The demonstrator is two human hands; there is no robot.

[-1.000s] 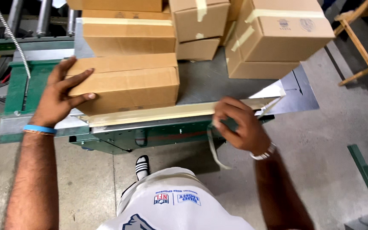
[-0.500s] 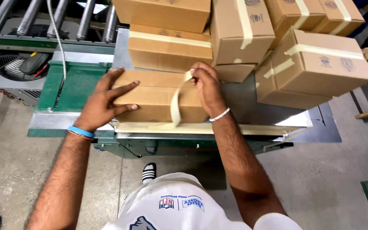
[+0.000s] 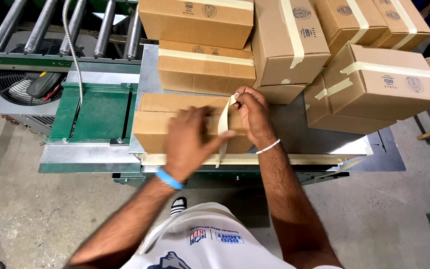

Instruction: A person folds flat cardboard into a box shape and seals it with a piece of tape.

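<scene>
head view looks down on a grey metal table (image 3: 294,132) with a green frame, set against a roller conveyor (image 3: 51,25) at the upper left. a stack of sealed cardboard boxes (image 3: 324,50), taped with pale strips, crowds the far and right parts of the table. nearest the person, at the table's front edge, lies a flat brown cardboard box (image 3: 150,124), just in front of another box of like size. both hands are over this box. the left hand (image 3: 192,142), with a blue wristband (image 3: 167,178), lies across the box's top and front, its fingers stretched toward a strip of pale tape (image 3: 222,124); whether they pinch the tape or only press it i cannot tell. the right hand (image 3: 252,117), with a white beaded bracelet (image 3: 268,146), has its fingers pinched on the upper end of the tape strip, which runs down over the box's front face to a long pale strip (image 3: 294,159) along the table edge.
</scene>
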